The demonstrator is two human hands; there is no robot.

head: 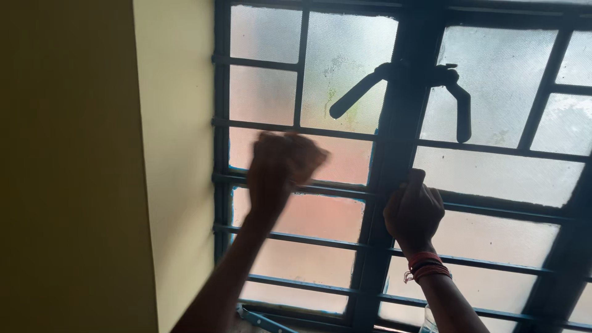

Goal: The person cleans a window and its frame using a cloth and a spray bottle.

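From the head camera, both hands are raised against a window (493, 179) of frosted glass panes set in a dark frame, with thin horizontal bars running across in front of the glass.

The left hand (285, 168) is blurred. It is curled into a loose fist in front of the left half of the window, over a horizontal bar (345, 190) about midway up. The blur hides whether the fingers close around the bar or only rest against it, and whether anything lies inside the fist, so I cannot tell the state of its grip.

The right hand (414, 208) is sharp. It sits at the central upright post (394, 185) of the frame, seen from the back, with the fingers folded in narrowly and pressed against the post where a bar meets it. Whether it pinches something small there cannot be made out. Red thread bands (425, 265) wrap the wrist below it.

Above both hands, near the top of the central post, two dark latch handles hang: the left handle (357, 94) slants down toward the left pane, and the right handle (461, 105) drops almost straight down. Neither hand touches them.

A pale yellow wall (176, 160) borders the left edge of the window. At the window's bottom edge, a slim metal stay (262, 320) lies slanted just beside the left forearm.
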